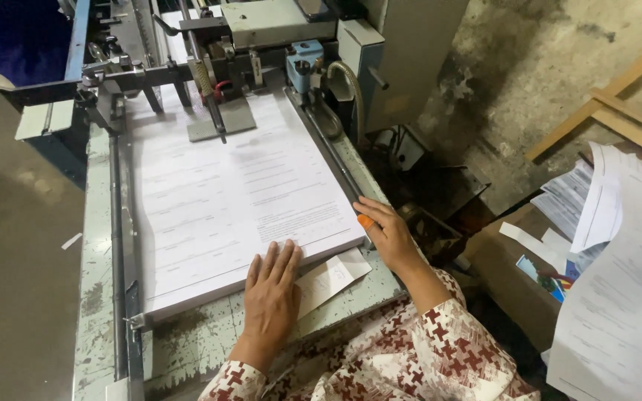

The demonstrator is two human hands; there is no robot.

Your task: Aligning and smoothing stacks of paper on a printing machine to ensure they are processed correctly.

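Everything here is placed against the paper stack, a thick pile of printed white sheets lying flat on the worn metal table of a machine.

Nearest the camera, the left hand lies flat and open, palm down, on the stack's near edge, fingers spread over the top sheet; it grips nothing. Just to the right of it, a small paper slip sticks out from under the stack's near right corner onto the table. The right hand rests against the right edge of the stack near that same corner, fingers loosely curled along the side, pressing rather than clasping. One fingertip there looks orange.

By the look of it, the pile is already loaded and roughly squared: its edges run even and its left side sits against the metal rail. Both hands on the edges suggest the last aligning is still in hand.

At the far end of the stack, the feeder head with its rollers and a flat metal foot sits on the top sheet. No sheet appears lifted or part-way fed.

Well to the right of the stack, loose printed sheets lie heaped over a cardboard box.
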